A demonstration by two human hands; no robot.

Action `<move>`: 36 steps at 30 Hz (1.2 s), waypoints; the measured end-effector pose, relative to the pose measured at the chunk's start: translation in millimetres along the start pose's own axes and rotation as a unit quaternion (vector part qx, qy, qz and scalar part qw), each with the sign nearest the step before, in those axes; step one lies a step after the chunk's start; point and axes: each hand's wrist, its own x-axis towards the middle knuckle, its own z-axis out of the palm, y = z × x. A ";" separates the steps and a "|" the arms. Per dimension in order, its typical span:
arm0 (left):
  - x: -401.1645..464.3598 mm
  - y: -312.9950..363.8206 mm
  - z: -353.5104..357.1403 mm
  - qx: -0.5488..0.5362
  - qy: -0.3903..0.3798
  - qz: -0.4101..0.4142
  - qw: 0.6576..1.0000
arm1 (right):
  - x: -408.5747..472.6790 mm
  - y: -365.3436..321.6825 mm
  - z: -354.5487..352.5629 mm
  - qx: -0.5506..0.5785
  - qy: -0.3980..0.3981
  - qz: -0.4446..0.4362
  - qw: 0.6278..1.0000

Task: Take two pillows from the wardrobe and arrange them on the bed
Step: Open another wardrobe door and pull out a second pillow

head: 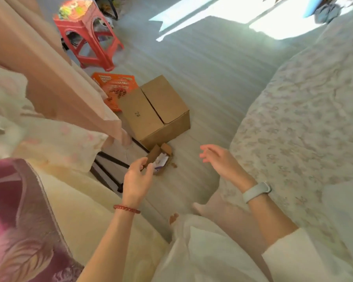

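Observation:
My left hand (pixel 138 178) hangs over the floor with fingers loosely curled and nothing in it; a red bead bracelet is on that wrist. My right hand (pixel 220 159) is spread open beside the bed (pixel 304 119), which has a pale floral cover and fills the right side. A grey band is on the right wrist. At the left, soft bedding lies stacked: a pale floral piece (pixel 55 143), a cream piece (pixel 86 210) and a maroon patterned piece (pixel 18 220). I cannot tell which of these are pillows. A beige panel (pixel 55 74), perhaps the wardrobe door, rises above them.
On the floor ahead stand a closed cardboard box (pixel 155 110), a small open carton (pixel 161 159), an orange plastic crate (pixel 114 88) and a red plastic stool (pixel 90 37). A black metal frame (pixel 110 169) sits under the bedding. Sunlight patches lie at the far floor.

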 end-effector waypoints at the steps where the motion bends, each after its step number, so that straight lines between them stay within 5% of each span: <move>1: 18.8 0.7 -2.6 0.000 -0.007 -0.007 1.000 | 10.8 -9.5 1.0 0.008 0.004 0.001 1.000; 13: 204.4 143.7 67.5 -0.010 -0.151 0.110 0.982 | 150.6 -36.9 -96.7 0.082 0.103 0.113 0.985; 24: 376.4 413.5 178.0 -0.002 -0.245 0.288 0.926 | 302.3 -71.1 -317.5 0.095 0.270 0.120 0.951; 36: 620.3 671.6 312.9 0.030 -0.265 0.415 0.870 | 518.1 -97.9 -550.8 0.086 0.383 0.143 0.909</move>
